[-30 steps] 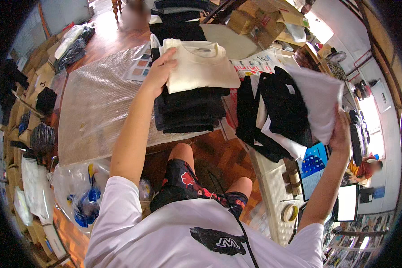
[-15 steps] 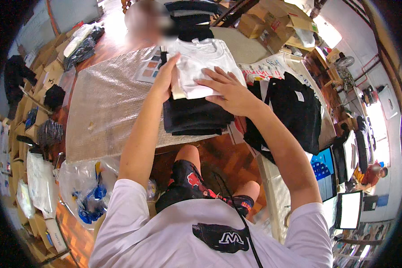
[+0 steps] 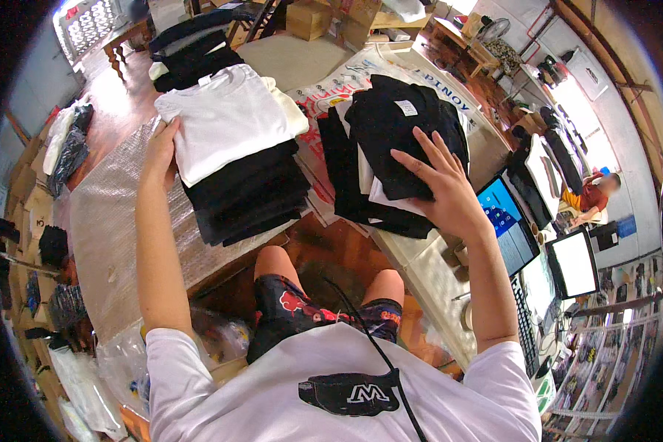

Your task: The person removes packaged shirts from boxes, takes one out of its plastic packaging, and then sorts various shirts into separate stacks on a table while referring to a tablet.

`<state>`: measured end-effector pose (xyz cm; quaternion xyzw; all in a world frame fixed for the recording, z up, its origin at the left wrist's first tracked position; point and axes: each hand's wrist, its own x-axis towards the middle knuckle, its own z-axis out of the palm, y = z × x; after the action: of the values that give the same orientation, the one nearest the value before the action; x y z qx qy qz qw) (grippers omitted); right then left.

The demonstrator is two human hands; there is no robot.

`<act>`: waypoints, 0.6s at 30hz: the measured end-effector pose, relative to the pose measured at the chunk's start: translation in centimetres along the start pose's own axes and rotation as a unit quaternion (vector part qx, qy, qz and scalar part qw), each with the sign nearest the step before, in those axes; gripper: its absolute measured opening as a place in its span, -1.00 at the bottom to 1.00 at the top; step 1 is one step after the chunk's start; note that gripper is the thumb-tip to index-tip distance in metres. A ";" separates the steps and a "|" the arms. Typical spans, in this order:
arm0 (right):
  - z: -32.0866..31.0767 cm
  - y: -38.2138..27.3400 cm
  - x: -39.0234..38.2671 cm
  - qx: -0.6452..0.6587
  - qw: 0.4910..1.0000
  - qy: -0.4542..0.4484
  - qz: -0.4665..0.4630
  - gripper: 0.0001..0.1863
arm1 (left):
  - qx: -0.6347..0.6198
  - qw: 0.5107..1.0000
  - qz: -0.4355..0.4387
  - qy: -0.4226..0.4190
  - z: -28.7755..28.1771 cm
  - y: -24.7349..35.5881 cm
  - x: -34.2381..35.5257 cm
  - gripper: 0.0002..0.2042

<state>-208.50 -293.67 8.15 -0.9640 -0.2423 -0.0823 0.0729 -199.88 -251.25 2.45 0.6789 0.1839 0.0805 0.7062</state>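
A folded white T-shirt [image 3: 225, 121] lies on top of a stack of folded black garments [image 3: 247, 195] at the left of the table, with a cream folded garment [image 3: 291, 110] showing at its right edge. My left hand [image 3: 162, 151] rests against the left side of the white T-shirt, looking open, its fingers partly hidden by the stack's edge. To the right is a second pile, with a folded black T-shirt [image 3: 387, 140] bearing a white label at the neck. My right hand [image 3: 442, 180] lies over this shirt's right part, fingers spread.
Bubble wrap [image 3: 110, 221] covers the table's left part. More dark folded clothes [image 3: 195, 55] stand behind the white T-shirt. A monitor [image 3: 508, 221] and a keyboard [image 3: 523, 317] are at right. Cardboard boxes [image 3: 309, 18] stand at the back; another person [image 3: 593, 199] sits far right.
My right hand has left the white T-shirt and moved right onto the black T-shirt. My left hand stays at the white T-shirt's left edge. The view has swung to the right.
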 end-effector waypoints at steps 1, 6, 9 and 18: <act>0.3 0.8 0.0 0.022 0.999 0.021 -0.024 -0.34 | 0.015 1.000 0.013 -0.008 -0.1 -0.2 0.1 -0.51; -3.5 3.6 2.6 0.484 0.830 0.133 0.243 -0.50 | 0.029 0.999 0.038 0.019 -0.8 -1.6 1.4 -0.48; -7.4 4.3 6.4 0.737 0.603 0.224 0.208 -0.48 | -0.018 0.999 0.043 -0.017 -0.5 -2.9 3.0 -0.50; -0.3 -9.7 20.9 0.169 0.964 0.171 -0.112 -0.49 | -0.103 0.992 0.024 -0.066 -0.1 -1.2 1.0 -0.46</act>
<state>-194.99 -275.75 13.50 -0.8759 -0.3432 -0.2114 0.2653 -199.13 -250.84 1.07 0.6109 0.1107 0.0710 0.7807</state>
